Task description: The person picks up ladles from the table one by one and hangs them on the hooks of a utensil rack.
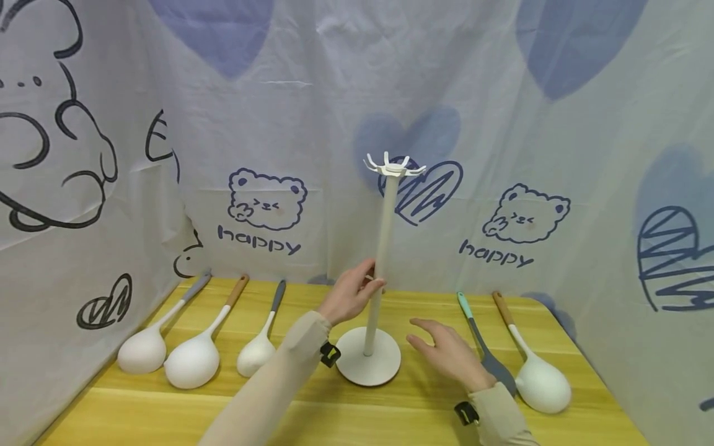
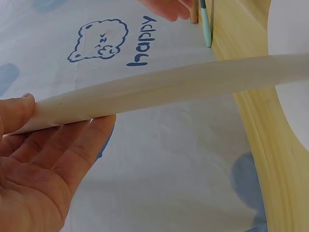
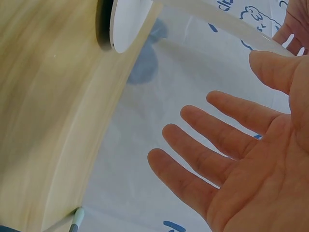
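A white utensil stand (image 1: 385,235) with a round base and a ring of hooks at its top is in the middle of the head view. My left hand (image 1: 350,292) holds its pole partway up, thumb on one side and fingers on the other, as the left wrist view shows the pole (image 2: 159,92) between them. To the right of the stand, my right hand (image 1: 446,352) is held apart from it. In the right wrist view the fingers (image 3: 212,135) are spread and the palm holds nothing.
On the wooden table (image 1: 312,409), a grey-handled ladle (image 1: 142,350), a wooden-handled ladle (image 1: 192,360) and a smaller ladle (image 1: 256,354) lie left. At right are a dark utensil with a mint handle tip (image 1: 496,368) and a white ladle (image 1: 543,385). Printed cloth (image 1: 334,124) hangs behind.
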A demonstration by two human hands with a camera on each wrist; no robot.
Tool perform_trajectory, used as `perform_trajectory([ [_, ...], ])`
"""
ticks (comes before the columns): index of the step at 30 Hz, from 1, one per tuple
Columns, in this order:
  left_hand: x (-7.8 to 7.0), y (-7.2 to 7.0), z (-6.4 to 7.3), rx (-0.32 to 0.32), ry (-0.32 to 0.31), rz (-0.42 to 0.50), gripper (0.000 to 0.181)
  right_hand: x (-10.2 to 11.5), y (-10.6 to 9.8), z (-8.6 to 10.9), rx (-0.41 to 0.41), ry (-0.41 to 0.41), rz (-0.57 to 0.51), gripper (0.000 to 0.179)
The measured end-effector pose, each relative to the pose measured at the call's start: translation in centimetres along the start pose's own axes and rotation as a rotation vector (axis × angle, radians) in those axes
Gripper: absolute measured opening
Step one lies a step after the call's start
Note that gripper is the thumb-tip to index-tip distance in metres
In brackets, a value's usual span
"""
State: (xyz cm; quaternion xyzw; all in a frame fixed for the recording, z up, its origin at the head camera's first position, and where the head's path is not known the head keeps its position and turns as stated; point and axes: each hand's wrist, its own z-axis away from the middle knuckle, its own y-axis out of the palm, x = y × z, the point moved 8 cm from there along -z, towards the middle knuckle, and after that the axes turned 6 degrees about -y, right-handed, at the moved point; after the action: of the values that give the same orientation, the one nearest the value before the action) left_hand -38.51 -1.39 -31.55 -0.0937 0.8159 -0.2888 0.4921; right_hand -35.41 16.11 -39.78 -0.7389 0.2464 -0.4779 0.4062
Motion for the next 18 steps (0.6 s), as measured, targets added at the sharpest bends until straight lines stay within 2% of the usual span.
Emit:
perform_trajectory([
  [12, 0.9, -0.8, 0.9, -0.034, -0.031, 0.028, 0.023, 0.6, 0.7, -0.1, -0.004, -0.018, 0.002, 0.046],
  [18, 0.9, -0.7, 1.2, -0.036, -0.036, 0.024, 0.023, 0.9, 1.2, -0.3, 0.005, -0.029, -0.005, 0.048],
])
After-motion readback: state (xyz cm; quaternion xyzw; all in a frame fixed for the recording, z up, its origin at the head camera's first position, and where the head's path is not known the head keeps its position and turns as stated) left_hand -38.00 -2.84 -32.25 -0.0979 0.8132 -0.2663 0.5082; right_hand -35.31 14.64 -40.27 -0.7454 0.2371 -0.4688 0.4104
